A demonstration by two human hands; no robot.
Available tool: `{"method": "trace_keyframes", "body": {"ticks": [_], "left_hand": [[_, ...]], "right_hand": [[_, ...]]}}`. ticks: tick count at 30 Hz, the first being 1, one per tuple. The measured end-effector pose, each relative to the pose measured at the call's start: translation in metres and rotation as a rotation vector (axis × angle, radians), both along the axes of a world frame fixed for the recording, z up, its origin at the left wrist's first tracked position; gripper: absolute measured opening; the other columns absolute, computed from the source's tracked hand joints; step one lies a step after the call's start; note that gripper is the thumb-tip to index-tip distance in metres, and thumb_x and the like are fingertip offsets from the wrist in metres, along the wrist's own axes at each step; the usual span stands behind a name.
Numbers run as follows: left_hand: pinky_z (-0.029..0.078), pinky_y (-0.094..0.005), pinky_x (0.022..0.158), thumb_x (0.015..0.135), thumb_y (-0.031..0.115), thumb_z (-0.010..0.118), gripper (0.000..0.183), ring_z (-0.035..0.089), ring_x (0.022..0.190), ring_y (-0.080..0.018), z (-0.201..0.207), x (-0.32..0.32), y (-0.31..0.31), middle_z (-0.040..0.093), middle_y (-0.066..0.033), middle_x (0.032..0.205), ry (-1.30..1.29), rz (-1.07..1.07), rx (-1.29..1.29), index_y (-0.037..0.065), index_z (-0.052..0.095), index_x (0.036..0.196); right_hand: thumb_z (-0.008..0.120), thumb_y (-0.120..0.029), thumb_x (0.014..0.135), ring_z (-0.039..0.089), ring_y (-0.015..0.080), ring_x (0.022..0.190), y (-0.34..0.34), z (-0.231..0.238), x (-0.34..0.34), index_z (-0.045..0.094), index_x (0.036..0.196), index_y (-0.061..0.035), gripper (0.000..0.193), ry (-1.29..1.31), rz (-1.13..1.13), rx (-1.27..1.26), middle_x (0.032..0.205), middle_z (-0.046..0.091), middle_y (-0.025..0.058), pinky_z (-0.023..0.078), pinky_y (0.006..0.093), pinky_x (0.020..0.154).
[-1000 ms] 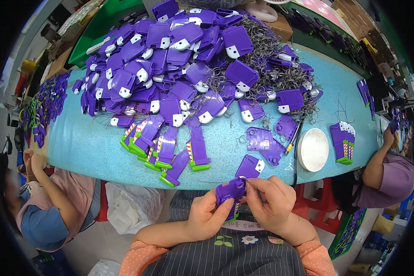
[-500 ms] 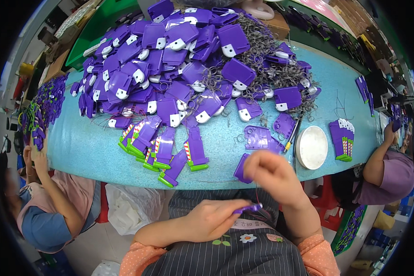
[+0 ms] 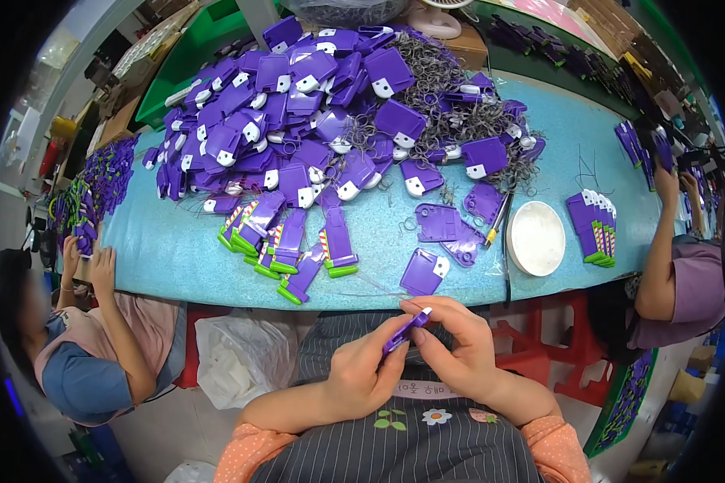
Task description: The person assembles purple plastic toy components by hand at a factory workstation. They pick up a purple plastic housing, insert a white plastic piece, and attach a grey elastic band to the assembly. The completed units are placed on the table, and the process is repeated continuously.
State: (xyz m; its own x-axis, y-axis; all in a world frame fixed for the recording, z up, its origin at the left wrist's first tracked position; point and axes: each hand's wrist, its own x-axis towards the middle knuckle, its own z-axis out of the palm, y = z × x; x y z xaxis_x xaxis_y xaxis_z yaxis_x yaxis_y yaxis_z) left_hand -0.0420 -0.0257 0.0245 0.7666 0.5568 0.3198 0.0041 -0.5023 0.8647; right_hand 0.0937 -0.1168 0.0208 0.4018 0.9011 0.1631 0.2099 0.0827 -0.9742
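In front of my apron both hands meet at a small purple plastic part (image 3: 403, 333) with a white end, seen nearly edge-on. My left hand (image 3: 366, 364) is closed on its lower left side. My right hand (image 3: 457, 348) pinches at the white end, thumb and forefinger against it. A thin thread or wire rises from there toward the table's edge; its exact end is too fine to make out. Just beyond my hands lies a purple panel with a white corner (image 3: 424, 272). Two open purple shells (image 3: 437, 222) rest behind it.
A big heap of purple-and-white parts (image 3: 274, 105) and tangled grey rings (image 3: 435, 76) covers the back. Purple pieces with green ends (image 3: 338, 241) lie front left. At right are a white bowl (image 3: 536, 239), a yellow-tipped tool (image 3: 495, 229) and stacked finished-looking pieces (image 3: 593, 225). Co-workers sit both sides.
My right hand has come down from above the table edge to the purple part, uncovering the white-cornered panel. The part now tilts upward between both hands.
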Motion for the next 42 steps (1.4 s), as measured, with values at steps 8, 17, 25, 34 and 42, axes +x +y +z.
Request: {"method": "trace_keyframes", "body": {"ticks": [8, 17, 25, 34, 42], "left_hand": [[0.049, -0.0260, 0.059, 0.088, 0.005, 0.052, 0.028, 0.061, 0.067, -0.0109, -0.016, -0.003, -0.002, 0.065, -0.0100, 0.082, 0.029, -0.093, -0.494, -0.006, 0.051, 0.114], [0.048, -0.0253, 0.079, 0.093, 0.006, 0.043, 0.029, 0.062, 0.090, -0.0154, -0.012, -0.005, 0.034, 0.062, -0.0136, 0.103, 0.117, -0.272, -0.991, -0.006, 0.044, 0.120], [0.048, -0.0366, 0.088, 0.094, 0.006, 0.039, 0.032, 0.059, 0.102, -0.0274, -0.006, -0.014, 0.044, 0.054, -0.0219, 0.115, -0.066, -0.177, -1.188, -0.004, 0.036, 0.124], [0.050, -0.0384, 0.086, 0.094, 0.008, 0.041, 0.033, 0.061, 0.098, -0.0295, -0.009, -0.010, 0.032, 0.054, -0.0230, 0.116, -0.061, -0.132, -1.208, -0.003, 0.037, 0.124], [0.052, -0.0381, 0.082, 0.094, 0.011, 0.042, 0.035, 0.063, 0.092, -0.0279, -0.013, 0.041, 0.020, 0.053, -0.0209, 0.118, -0.081, -0.390, -1.319, -0.004, 0.035, 0.124]], "right_hand": [[0.056, 0.000, 0.080, 0.062, 0.0167, 0.076, -0.001, 0.008, 0.012, 0.062, 0.093, 0.0061, 0.016, 0.120, 0.059, -0.145, 0.085, 0.064, 0.0134, 0.048, 0.0289, 0.070], [0.059, -0.010, 0.084, 0.056, 0.0069, 0.061, 0.030, 0.010, 0.044, 0.063, 0.086, 0.0037, 0.014, 0.294, 0.065, -0.395, 0.070, 0.062, 0.0051, 0.045, 0.0232, 0.055], [0.069, -0.026, 0.078, 0.059, 0.0270, 0.049, 0.099, -0.001, 0.063, 0.056, 0.068, 0.0009, 0.032, -0.696, -0.140, -0.579, 0.057, 0.059, 0.0124, 0.047, 0.0350, 0.047], [0.059, -0.004, 0.080, 0.061, 0.0230, 0.054, 0.059, 0.018, 0.079, 0.057, 0.078, 0.0011, 0.006, -0.333, -0.047, -0.248, 0.063, 0.062, 0.0115, 0.048, 0.0307, 0.051], [0.055, -0.001, 0.086, 0.059, 0.0086, 0.066, -0.014, 0.023, 0.049, 0.056, 0.088, 0.0032, 0.004, 0.586, -0.088, -0.193, 0.076, 0.062, 0.0072, 0.046, 0.0195, 0.055]]}}
